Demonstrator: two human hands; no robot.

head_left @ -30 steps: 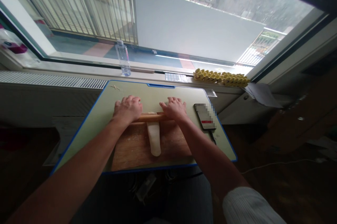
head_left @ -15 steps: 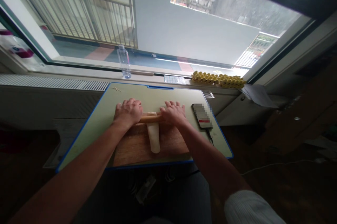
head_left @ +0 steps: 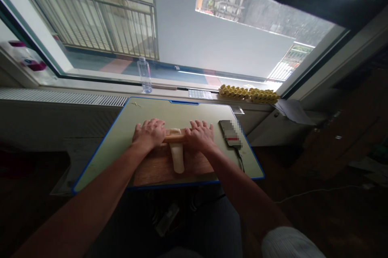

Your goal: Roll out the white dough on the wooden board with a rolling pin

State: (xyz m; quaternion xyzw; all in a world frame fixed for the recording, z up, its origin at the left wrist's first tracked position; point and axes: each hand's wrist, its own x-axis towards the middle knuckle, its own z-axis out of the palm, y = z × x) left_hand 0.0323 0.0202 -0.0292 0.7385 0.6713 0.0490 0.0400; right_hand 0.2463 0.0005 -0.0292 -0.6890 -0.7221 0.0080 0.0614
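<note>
A wooden rolling pin (head_left: 175,139) lies crosswise over a long, flat strip of pale dough (head_left: 178,160). My left hand (head_left: 150,133) is on the pin's left end and my right hand (head_left: 200,134) on its right end, both with palms down. The fingers reach over the far side of the pin, and both pin ends are hidden beneath the hands. Under the dough is a reddish-brown wooden board (head_left: 154,169), partly covered by my forearms. Beyond the pin, the far end of the dough shows slightly raised.
The board rests on a small blue-edged table (head_left: 118,140). A phone (head_left: 230,133) with a cable lies at its right, thin scraps (head_left: 136,104) at its far left corner. Along the windowsill are a clear bottle (head_left: 144,75), a yellow egg tray (head_left: 248,94) and a purple-capped bottle (head_left: 33,60).
The rolling pin has come slightly toward me along the dough, with both hands still on it. More dough shows beyond the pin. The camera view has shifted a little.
</note>
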